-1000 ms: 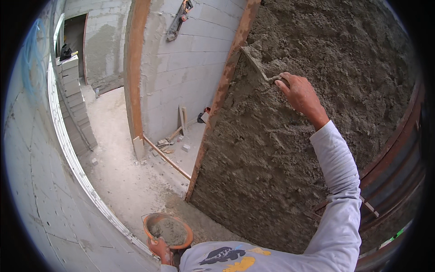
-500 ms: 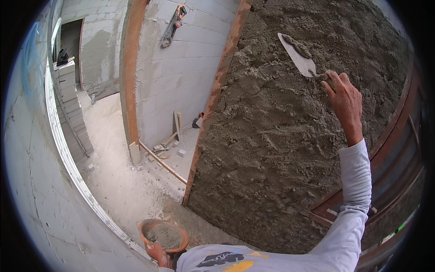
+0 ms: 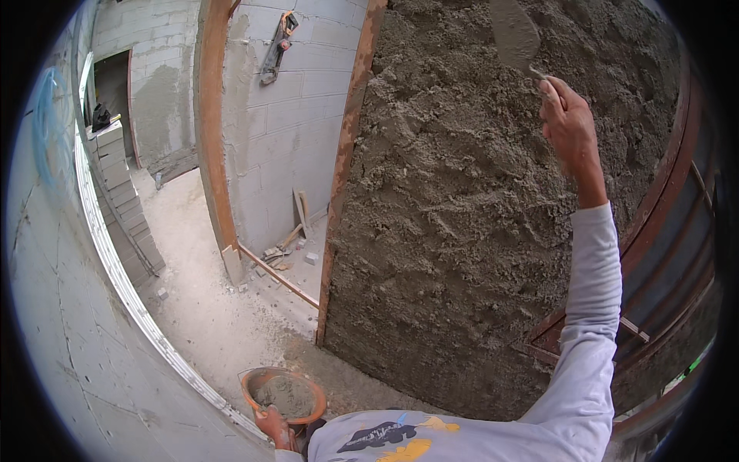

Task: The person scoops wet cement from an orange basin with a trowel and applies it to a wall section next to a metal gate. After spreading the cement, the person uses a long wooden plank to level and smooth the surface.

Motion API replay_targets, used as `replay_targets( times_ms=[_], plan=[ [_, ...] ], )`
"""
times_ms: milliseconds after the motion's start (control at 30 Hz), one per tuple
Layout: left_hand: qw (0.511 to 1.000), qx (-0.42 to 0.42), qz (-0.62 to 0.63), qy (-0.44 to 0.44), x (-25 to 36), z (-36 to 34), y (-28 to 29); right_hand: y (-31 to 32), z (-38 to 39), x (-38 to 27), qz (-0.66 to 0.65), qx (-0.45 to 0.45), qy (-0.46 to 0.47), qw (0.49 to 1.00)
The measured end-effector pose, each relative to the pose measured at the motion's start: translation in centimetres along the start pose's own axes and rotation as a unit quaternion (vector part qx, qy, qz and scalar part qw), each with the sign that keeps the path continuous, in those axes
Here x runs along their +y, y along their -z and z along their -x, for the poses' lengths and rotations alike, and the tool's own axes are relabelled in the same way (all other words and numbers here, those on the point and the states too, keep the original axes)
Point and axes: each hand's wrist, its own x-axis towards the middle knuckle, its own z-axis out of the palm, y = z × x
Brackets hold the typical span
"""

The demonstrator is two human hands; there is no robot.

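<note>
High at the upper right, my right hand (image 3: 571,127) is wrapped round the handle of a pointed trowel (image 3: 516,35). The trowel's blade, smeared with grey mortar, points up against a wall (image 3: 462,223) covered in rough, wet mortar. Whether the blade touches the wall I cannot tell. Low down, my left hand (image 3: 275,426) grips the rim of an orange bucket (image 3: 320,396), fingers closed on it. Grey mortar (image 3: 286,394) lies inside the bucket.
Wooden frame posts (image 3: 212,138) border a doorway left of the mortared wall. A hand saw (image 3: 275,50) hangs on the block wall beyond. Wood scraps (image 3: 285,246) lie on the floor there. Stacked blocks (image 3: 119,169) stand far left, and a red-brown frame (image 3: 654,200) is at right.
My right hand and the trowel have moved up and slightly left. The lump of mortar seen on the blade before no longer shows. My left hand keeps hold of the bucket.
</note>
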Motion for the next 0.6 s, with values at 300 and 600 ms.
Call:
replay_targets(
  times_ms=[300,600],
  plan=[
    [0.994,-0.057,-0.087,0.035,-4.8,0.0,1.7,-13.4,9.3,2.8,0.070,-0.161,0.129,0.976],
    [0.998,-0.057,-0.022,-0.002,-2.2,3.7,-0.1,-13.3,9.5,2.3,0.140,-0.159,0.081,0.974]
  ],
)
